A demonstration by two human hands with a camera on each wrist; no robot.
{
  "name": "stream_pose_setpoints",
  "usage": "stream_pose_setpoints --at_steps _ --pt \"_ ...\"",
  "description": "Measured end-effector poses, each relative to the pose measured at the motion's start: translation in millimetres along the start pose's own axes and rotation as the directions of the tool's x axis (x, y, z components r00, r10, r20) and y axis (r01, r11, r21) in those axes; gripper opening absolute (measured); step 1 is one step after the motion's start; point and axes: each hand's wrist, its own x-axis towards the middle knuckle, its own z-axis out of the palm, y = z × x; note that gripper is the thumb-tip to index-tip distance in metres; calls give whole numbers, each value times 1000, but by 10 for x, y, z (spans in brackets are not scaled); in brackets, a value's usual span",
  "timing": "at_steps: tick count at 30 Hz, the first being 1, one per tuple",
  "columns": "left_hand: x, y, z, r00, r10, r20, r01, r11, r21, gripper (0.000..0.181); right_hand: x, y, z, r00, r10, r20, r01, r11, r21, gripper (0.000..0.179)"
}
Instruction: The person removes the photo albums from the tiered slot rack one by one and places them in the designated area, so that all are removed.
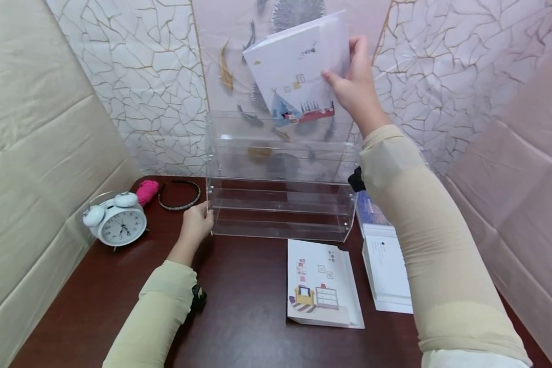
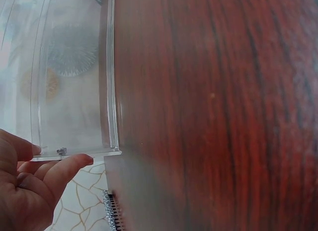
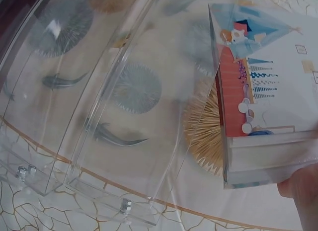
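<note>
My right hand [image 1: 356, 84] grips a white book [image 1: 299, 71] by its right side, thumb on the cover and fingers behind. A blue tent and a red strip are printed on that cover. The book is raised and tilted above a clear acrylic rack [image 1: 280, 235], whose tiers show no books. In the right wrist view the book [image 3: 268, 87] stands over the rack's transparent panels. Low on the rack's left side, my left hand [image 1: 196, 225] pinches the side panel's edge. The left wrist view has the thumb and fingers on either side of that panel [image 2: 74, 156].
A white book with a furniture drawing [image 1: 322, 286] lies before the rack. To its right are more white books [image 1: 386, 271] and a blue-covered one [image 1: 371, 210]. A white alarm clock [image 1: 119, 222], pink yarn [image 1: 147, 191] and a headband [image 1: 179, 208] sit at left.
</note>
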Motion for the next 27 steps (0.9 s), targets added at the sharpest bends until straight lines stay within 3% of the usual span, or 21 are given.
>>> stream_pose_setpoints --at_steps 6,9,12,18,23,27 --pt "66 -23 53 997 -38 66 39 999 -23 38 -173 -186 -27 997 -26 -73 34 992 119 43" --pt "72 -52 26 997 -49 68 50 999 -16 38 -250 -256 -3 995 -26 -91 44 977 208 43" --pt "66 -116 -63 998 -49 48 49 999 -3 37 -294 -299 95 994 -26 -103 59 941 333 44" --pt "95 -102 -46 998 -30 46 32 999 -33 36 -544 -233 88 995 32 -91 19 862 507 45" --pt "83 -107 -62 999 -27 41 28 1000 -11 37 -927 -165 176 996 66 -54 -24 824 567 47" --pt "68 -119 -73 997 -50 54 51 999 -10 38 -1261 -103 270 995 92 -48 -42 775 631 45"
